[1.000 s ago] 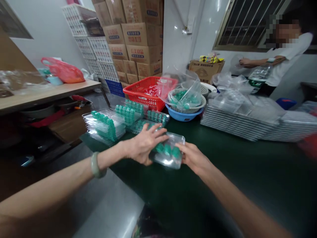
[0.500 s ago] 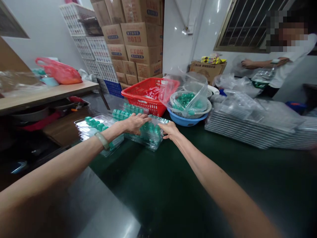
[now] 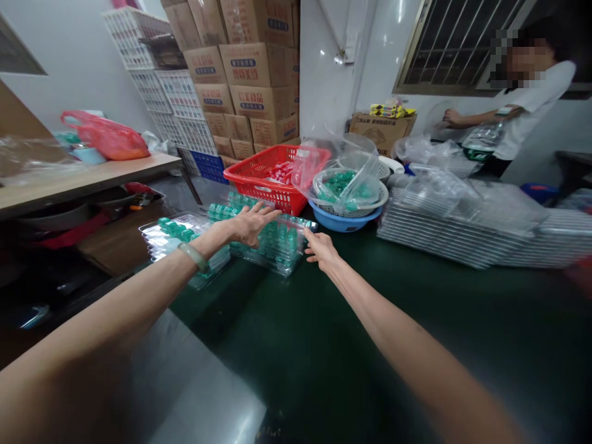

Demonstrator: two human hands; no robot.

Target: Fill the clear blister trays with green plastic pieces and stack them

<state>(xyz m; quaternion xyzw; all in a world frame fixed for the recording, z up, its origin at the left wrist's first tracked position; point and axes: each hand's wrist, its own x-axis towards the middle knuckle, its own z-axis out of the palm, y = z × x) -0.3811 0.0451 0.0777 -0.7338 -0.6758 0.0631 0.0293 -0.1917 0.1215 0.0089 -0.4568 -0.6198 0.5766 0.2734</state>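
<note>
Head view: dark table (image 3: 324, 345) up close, and out there my right hand (image 3: 323, 250), fingers released, hovers just beside the tray pile (image 3: 285, 248), which lies at nine o'clock from it. Left hand (image 3: 250, 227) is nearer, splayed over the top, clenching nothing; contact, I can't tell! Pile's at twelve, long axis roughly ten to four. Beyond: basin (image 3: 343, 226) at one, basket (image 3: 244, 179) at twelve.

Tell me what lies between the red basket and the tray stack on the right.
Head view: a blue basin holding a colander of green pieces, with a clear bag partly over them.
</note>
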